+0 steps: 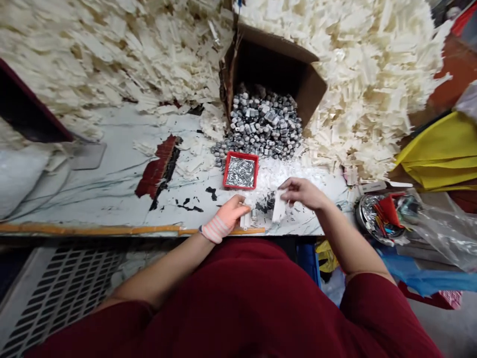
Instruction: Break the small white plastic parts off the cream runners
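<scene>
My left hand (227, 216), in a partly cut, striped glove, is closed on a small white plastic piece (245, 220) close to the table's front edge. Just right of that piece stands a small silvery cylinder (254, 215); whether they touch is unclear. My right hand (301, 193) grips a longer white plastic strip (278, 209) by its upper end, tilted over the table. Beyond both hands sits a red tray (224, 171) filled with thin shiny metal pins (240, 172).
A tipped cardboard box (316, 94) spills grey and white cylinders (264, 124) onto the marbled table (112, 184). Cream plastic pieces (357, 89) are heaped at the back. On the right is a round metal bowl (359, 211) of odds and ends. A wooden strip (141, 229) edges the front.
</scene>
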Motion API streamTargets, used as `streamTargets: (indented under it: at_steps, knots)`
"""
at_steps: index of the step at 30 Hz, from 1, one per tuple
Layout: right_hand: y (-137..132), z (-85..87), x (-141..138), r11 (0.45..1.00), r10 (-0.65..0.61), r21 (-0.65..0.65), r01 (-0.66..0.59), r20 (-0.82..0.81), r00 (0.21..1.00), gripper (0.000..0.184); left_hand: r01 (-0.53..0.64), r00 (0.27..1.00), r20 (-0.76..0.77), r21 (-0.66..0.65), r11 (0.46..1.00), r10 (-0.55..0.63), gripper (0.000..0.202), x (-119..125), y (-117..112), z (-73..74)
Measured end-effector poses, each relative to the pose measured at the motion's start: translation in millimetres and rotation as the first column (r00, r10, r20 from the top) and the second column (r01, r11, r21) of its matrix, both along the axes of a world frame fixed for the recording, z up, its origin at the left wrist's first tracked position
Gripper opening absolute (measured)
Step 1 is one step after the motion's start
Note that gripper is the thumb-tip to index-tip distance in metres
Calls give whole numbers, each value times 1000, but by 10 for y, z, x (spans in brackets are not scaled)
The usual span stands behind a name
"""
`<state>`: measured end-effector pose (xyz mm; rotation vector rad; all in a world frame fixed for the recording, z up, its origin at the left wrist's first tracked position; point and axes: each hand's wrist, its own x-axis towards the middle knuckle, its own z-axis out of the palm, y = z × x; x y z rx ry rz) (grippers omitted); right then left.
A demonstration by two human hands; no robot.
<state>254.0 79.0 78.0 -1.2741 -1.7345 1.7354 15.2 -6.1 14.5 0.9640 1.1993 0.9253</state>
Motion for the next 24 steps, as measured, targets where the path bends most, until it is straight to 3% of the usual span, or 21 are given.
streamTargets:
  at_steps: [2,4,10,13,16,19,24]
  knots:
    - [-206,-102,-291,984,63,-160,-78,-94,994,40,50,999,19,-61,997,-49,27,-6,-18,-30]
    - [-282,-197,-502,974,62,-208,-86,-120,991,40,77,997,0,-51,996,-77,28,-28,-38,-59]
    - [-242,-360,-736,983,63,-169,-71,-48,997,39,62,982,-179,49,997,-52,23,-125,-68,-61]
    - [-266,-434,-774,987,63,-146,-69,-42,997,41,71,992,-107,6,997,-70,20,-168,-84,-11]
    - [-285,-499,-805,994,34,-98,-38,-36,999,42,69,997,41,-20,997,-68,25,-179,-95,20]
    - [-274,-525,-806,999,14,42,-14,17,1000,43,39,999,28,8,999,-39,36,-155,-85,16]
    - [-320,-508,-793,954,194,215,-208,85,977,46,57,998,-39,143,988,-51,32,-121,-82,47]
